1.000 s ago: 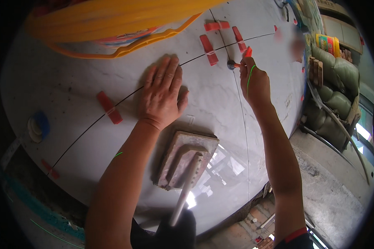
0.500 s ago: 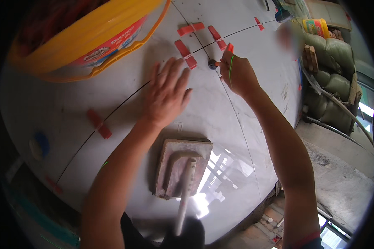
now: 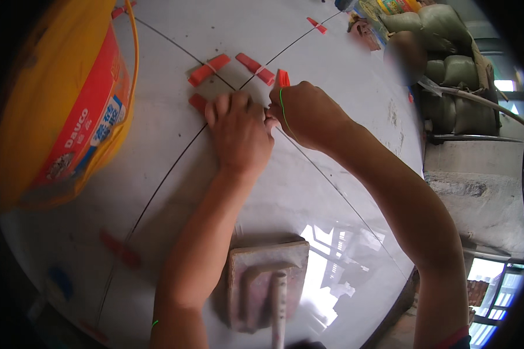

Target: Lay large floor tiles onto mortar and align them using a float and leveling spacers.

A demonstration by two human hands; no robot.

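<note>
Right hand [image 3: 311, 113] curled round handle [image 3: 283, 77]; left hand [image 3: 240, 136] crooked alongside, grip unclear; wedge [image 3: 197, 103] at its ten o'clock; seemingly working joint [image 3: 237, 89], twelve o'clock; next move needs steadiness

A floor [image 3: 355, 93] of pale, glossy tiles is spreading out, dark joints [image 3: 169, 40] crossing it and reflections [image 3: 323, 291] shining on its near part. Red wedges [image 3: 209, 70] are straddling the joints, some clustering around a crossing, others sitting farther along. A yellow bucket [image 3: 47, 87] with a red label [image 3: 79, 125] is standing at the left. A flat block [image 3: 268, 255] with a pale tube handle [image 3: 279, 308] is resting in the near middle, and a blurred blue thing [image 3: 60, 282] is lying at the lower left.
</note>
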